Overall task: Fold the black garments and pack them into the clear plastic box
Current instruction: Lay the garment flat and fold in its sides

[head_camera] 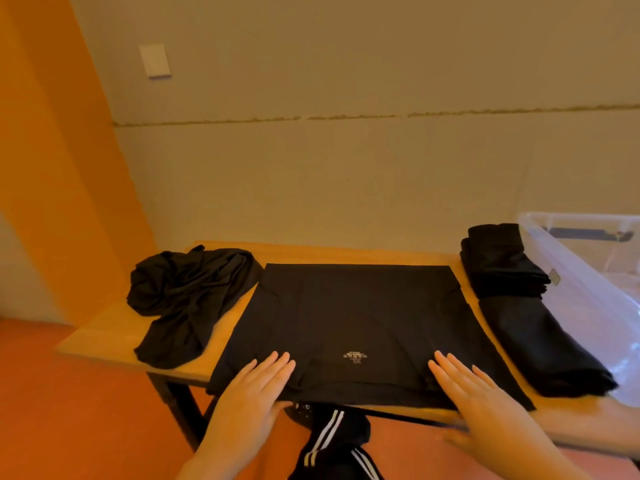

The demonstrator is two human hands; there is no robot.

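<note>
- Heap of crumpled black garment at left of table: not folded yet.
- Middle shirt part-folded; left hand and right hand flat, fingers straight, pressing its near edge.
- Folded stack at right, beside clear plastic box; nothing visibly packed.

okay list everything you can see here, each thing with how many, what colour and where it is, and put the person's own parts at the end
spread garment: 1, black, flat at the table's middle, small pale print near its front edge
crumpled garment: 1, black, left part of the table
folded garments: a stack, count unclear, black, right of the spread one
plastic box: 1, clear, far right of the table
table: 1, light wood with dark legs
wall plate: 1, white, on the wall, upper left
left hand: flat on the spread garment's front left
right hand: flat on its front right
trousers: black with white stripes, below the table edge
</note>
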